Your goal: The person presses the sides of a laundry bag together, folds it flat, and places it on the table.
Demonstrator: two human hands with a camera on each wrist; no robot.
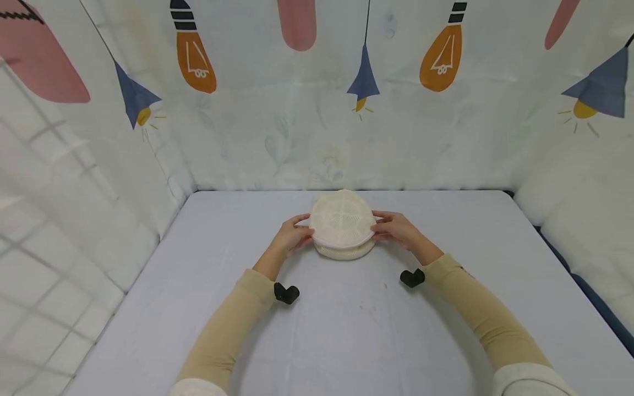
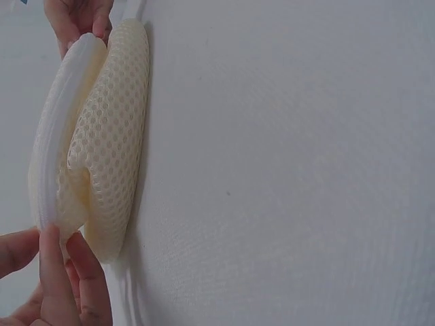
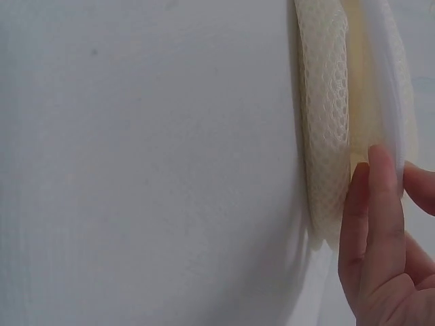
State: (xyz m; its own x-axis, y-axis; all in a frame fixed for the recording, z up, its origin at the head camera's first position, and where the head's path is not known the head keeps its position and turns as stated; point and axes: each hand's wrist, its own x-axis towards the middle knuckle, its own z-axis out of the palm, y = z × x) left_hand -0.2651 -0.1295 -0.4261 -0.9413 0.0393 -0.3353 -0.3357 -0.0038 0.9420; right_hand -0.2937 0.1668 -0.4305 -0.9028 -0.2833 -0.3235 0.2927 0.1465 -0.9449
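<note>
A round cream mesh laundry bag [image 1: 343, 217] sits near the far edge of the table, its upper layer tilted above a puffy lower one. White edging [image 2: 61, 122] runs round the upper layer, and a gap shows between the layers in both wrist views. My left hand [image 1: 293, 234] pinches the bag's left rim between thumb and fingers. On the opposite side, my right hand [image 1: 394, 227] pinches the right rim, with fingertips [image 3: 380, 159] in the gap beneath the edging. The inside of the bag is mostly hidden.
A white cloth covers the table [image 1: 342, 341]. Behind it hangs a white curtain [image 1: 307, 137] printed with lamps and bulbs, and more white fabric stands along both sides. Small black devices [image 1: 287, 293] are fixed at both wrists.
</note>
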